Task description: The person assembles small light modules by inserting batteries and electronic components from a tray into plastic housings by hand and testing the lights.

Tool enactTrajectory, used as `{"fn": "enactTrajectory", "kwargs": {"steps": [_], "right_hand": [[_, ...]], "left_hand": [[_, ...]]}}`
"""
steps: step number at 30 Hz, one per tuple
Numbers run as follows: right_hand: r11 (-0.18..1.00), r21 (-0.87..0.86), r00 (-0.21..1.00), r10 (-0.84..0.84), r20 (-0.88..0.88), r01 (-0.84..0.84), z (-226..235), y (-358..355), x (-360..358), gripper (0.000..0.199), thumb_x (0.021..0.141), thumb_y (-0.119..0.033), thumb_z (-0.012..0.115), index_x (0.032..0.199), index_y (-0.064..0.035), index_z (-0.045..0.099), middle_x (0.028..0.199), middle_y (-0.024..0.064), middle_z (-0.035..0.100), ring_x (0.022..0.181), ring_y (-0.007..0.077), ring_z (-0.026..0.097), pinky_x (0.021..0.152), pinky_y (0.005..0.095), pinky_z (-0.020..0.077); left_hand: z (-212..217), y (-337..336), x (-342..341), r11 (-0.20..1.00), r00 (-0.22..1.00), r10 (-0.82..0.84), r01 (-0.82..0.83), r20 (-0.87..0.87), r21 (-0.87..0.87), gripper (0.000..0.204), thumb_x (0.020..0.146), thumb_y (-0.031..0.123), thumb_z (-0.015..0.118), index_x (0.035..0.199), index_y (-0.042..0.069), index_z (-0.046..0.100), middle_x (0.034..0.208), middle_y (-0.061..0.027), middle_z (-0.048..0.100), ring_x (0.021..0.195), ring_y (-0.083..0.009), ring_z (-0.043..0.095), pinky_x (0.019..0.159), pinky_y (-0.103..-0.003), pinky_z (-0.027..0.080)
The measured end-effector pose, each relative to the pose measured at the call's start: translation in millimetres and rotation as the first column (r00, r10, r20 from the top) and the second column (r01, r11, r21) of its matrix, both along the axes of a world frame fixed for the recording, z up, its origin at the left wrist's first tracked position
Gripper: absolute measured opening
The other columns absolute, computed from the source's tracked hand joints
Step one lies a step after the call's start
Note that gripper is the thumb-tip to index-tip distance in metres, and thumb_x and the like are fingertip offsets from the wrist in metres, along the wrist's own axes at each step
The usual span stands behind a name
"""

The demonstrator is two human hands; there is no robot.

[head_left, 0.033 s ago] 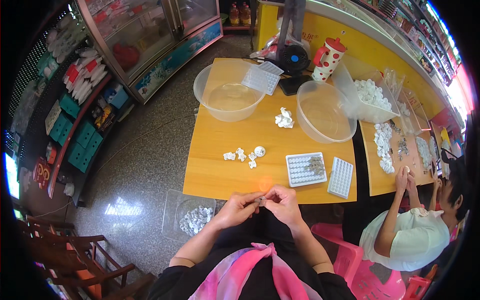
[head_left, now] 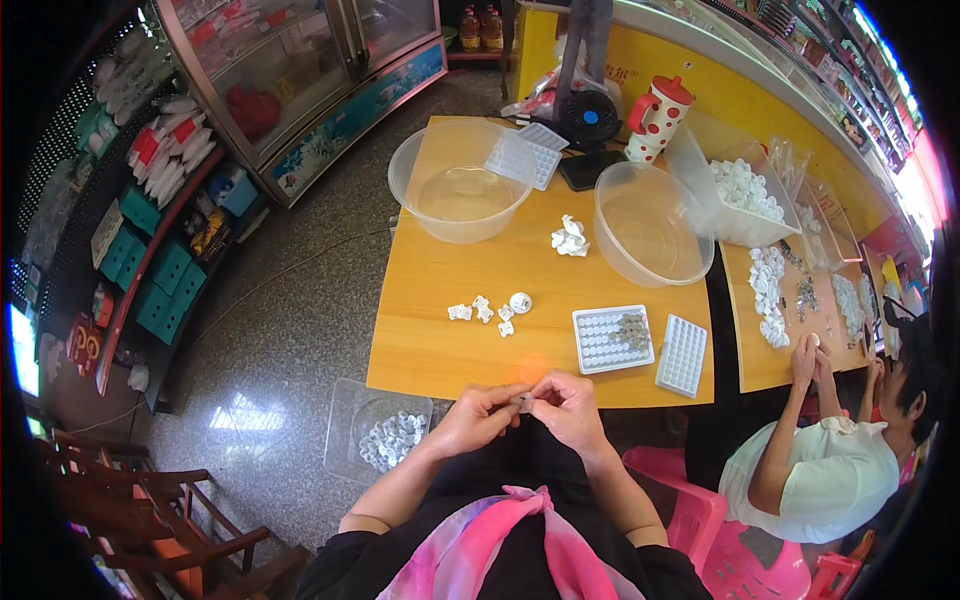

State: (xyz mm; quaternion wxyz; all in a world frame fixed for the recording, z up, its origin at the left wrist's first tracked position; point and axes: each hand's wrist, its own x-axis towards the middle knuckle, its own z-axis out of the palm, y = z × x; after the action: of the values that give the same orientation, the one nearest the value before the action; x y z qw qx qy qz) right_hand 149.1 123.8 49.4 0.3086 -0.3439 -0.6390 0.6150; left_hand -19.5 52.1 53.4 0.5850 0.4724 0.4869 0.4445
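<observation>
Just in front of the table's near edge, my left hand and my right hand meet, fingers pinched together. Between their fingertips sits a small greyish piece, too small and covered to name. Beyond them on the wooden table lie several small white plastic parts and one round white part. To the right is a white compartment tray with small grey pieces heaped at its right side. A second white tray lies beside it.
Two clear basins stand farther back, near a crumpled white clump, a small fan and a dotted jug. Low on the left, a clear box holds white parts. A co-worker sits at the right.
</observation>
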Motion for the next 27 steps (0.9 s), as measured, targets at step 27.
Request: {"fn": "enactTrajectory", "kwargs": {"steps": [27], "right_hand": [[0.943,0.329,0.991,0.008,0.133,-0.051,8.0,-2.3,-17.5,0.010,0.081,-0.004,0.067,0.081,0.0022,0.060,0.070,0.0064,0.057,0.058,0.0099,0.056,0.052,0.0228,0.0435]], "left_hand": [[-10.6,-100.6,-118.2,0.921,0.977,0.116,-0.173,-0.179,-0.349,0.026,0.082,0.006,0.062,0.107,0.004,0.068,0.067,-0.0053,0.065,0.055,-0.0064,0.057,0.047,-0.020,0.044]]}}
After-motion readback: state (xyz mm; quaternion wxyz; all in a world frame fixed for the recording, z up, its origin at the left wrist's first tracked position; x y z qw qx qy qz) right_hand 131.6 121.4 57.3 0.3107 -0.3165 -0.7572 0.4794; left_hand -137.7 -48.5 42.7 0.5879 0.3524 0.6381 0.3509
